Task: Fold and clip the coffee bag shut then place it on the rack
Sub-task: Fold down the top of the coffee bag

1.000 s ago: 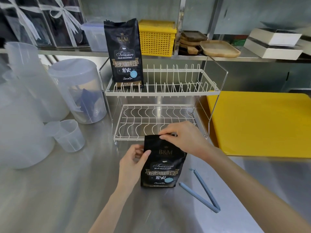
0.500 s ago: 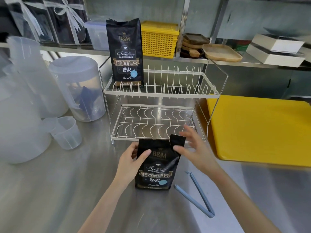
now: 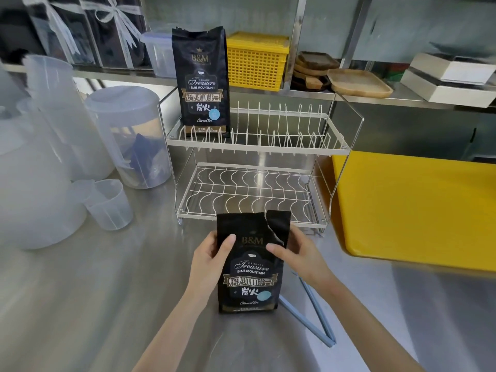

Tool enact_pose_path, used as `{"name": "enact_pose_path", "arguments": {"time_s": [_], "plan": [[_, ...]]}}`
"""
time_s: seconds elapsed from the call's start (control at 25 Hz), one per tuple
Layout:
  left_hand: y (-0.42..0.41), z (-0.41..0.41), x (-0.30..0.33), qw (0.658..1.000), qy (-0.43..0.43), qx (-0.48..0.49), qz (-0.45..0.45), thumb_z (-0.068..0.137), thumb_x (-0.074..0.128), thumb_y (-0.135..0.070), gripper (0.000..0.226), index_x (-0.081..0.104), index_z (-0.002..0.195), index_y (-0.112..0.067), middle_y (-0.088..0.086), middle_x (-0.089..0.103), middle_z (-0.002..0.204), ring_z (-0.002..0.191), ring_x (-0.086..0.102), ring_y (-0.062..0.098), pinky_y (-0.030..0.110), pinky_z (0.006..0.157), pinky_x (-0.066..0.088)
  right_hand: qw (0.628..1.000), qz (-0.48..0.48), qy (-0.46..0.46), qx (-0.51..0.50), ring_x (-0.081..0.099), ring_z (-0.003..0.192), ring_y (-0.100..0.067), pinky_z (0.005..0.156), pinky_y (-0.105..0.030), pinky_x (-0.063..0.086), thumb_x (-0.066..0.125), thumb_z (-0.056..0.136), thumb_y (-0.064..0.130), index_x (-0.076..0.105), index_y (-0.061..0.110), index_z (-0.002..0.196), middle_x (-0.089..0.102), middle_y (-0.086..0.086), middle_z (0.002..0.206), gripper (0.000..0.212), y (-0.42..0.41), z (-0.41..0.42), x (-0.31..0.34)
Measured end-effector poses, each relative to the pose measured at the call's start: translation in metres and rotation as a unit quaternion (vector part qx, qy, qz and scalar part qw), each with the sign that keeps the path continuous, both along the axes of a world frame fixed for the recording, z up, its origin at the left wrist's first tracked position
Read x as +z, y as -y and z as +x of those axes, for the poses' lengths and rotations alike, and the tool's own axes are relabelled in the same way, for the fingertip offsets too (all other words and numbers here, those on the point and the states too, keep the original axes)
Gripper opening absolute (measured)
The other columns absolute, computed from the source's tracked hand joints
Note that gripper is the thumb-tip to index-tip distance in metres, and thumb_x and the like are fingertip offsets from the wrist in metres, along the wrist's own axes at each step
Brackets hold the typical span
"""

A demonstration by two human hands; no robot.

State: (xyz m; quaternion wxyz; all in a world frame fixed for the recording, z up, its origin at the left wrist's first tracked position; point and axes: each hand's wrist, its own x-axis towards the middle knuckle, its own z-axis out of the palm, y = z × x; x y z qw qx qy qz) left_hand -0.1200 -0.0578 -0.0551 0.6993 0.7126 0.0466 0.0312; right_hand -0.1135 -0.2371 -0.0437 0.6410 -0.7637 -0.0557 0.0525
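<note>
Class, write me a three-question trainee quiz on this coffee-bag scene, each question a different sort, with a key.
1. True or false: the blue clip is already on the coffee bag held by the left hand and right hand.
2. Where does the second coffee bag stand? A) lower tier B) upper tier of the rack C) yellow tray
3. Fill in: the held bag's top is ____.

Key: 1 false, the clip lies on the counter; 2 B; 3 open, unfolded.
</note>
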Motion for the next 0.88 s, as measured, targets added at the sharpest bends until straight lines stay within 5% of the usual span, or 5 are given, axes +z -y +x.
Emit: {"name": "enact_pose_path", "arguments": {"time_s": [0.24, 0.44, 0.64, 0.8, 0.88], "plan": [[-0.013, -0.011, -0.009, 0.998, -0.056, -0.009, 0.007, 0.083, 0.057, -0.028, 0.017, 0.07, 0.072, -0.024, -0.018, 0.072, 0.064, 0.069, 0.064, -0.005, 0.004, 0.06, 0.046, 0.996, 0.008, -0.012, -0.086, 0.068, 0.081, -0.021, 0.073, -0.028, 0.056, 0.064, 0.078, 0.014, 0.065, 0.018, 0.074, 0.072, -0.012, 0.085, 0.006, -0.001, -0.009, -0.012], [-0.007, -0.003, -0.013, 0.997, -0.067, 0.02, 0.018, 0.08, 0.06, -0.037, 0.03, 0.068, 0.069, -0.01, 0.006, 0.061, 0.073, 0.075, 0.053, 0.014, 0.031, 0.075, 0.042, 0.993, 0.035, -0.045, -0.1, 0.065, 0.075, -0.012, 0.075, -0.029, 0.053, 0.062, 0.08, 0.016, 0.065, 0.018, 0.072, 0.071, -0.005, 0.079, 0.009, 0.002, -0.008, -0.009], [-0.001, -0.008, -0.008, 0.998, -0.043, 0.048, 0.011, 0.083, 0.058, -0.027, 0.012, 0.065, 0.075, -0.022, -0.002, 0.07, 0.078, 0.076, 0.064, 0.011, 0.02, 0.069, 0.048, 0.996, -0.02, -0.007, -0.088, 0.065, 0.079, -0.007, 0.075, -0.025, 0.054, 0.059, 0.083, 0.017, 0.062, 0.031, 0.077, 0.07, 0.007, 0.082, 0.016, 0.005, -0.013, -0.012], [-0.005, -0.006, -0.012, 0.994, 0.001, 0.079, 0.075, 0.083, 0.058, -0.021, 0.017, 0.052, 0.086, -0.037, 0.008, 0.058, 0.068, 0.073, 0.058, 0.023, 0.033, 0.076, 0.044, 0.994, -0.02, 0.002, -0.107, 0.064, 0.08, -0.017, 0.072, -0.035, 0.054, 0.058, 0.083, 0.016, 0.058, 0.033, 0.077, 0.069, -0.015, 0.084, 0.017, 0.001, -0.015, -0.013], [-0.003, -0.007, -0.012, 0.992, 0.022, 0.077, 0.093, 0.085, 0.056, -0.017, 0.025, 0.049, 0.084, -0.041, 0.01, 0.05, 0.063, 0.066, 0.051, 0.02, 0.029, 0.07, 0.041, 0.992, 0.015, -0.03, -0.122, 0.061, 0.076, -0.016, 0.067, -0.028, 0.054, 0.057, 0.085, 0.016, 0.052, 0.032, 0.081, 0.064, -0.029, 0.09, 0.016, -0.002, -0.013, -0.015]]}}
